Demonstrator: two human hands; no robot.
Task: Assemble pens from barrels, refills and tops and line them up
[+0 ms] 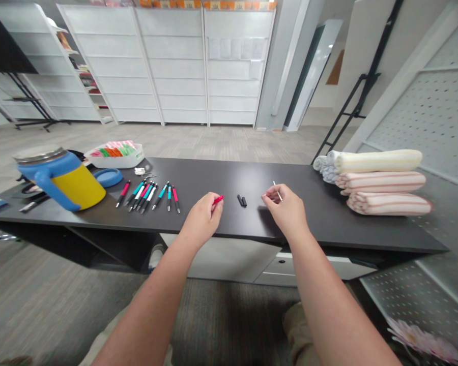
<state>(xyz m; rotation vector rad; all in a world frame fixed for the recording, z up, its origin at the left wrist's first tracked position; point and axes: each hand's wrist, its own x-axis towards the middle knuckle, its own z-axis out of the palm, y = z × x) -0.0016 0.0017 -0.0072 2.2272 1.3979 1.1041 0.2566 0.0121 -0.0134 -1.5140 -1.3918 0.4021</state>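
Note:
My left hand [205,212] is closed around a red pen barrel [218,200], whose tip pokes out past the fingers. In a pinch, my right hand [286,206] holds a thin white pen refill [279,195] above the dark tabletop. Two small black pen parts [242,201] lie side by side on the table between my hands. To the left of my left hand, several pens [143,196] in red, teal, white and black are laid in a loose row. A red pen [176,199] is the closest of them to that hand.
A blue and yellow mug [66,178] lies toward the left, with a blue lid [108,177] behind it. A white basket [116,158] of colourful packets stands at the back left. Rolled towels [381,182] are stacked on the right. The dark table [229,175] has white drawers below.

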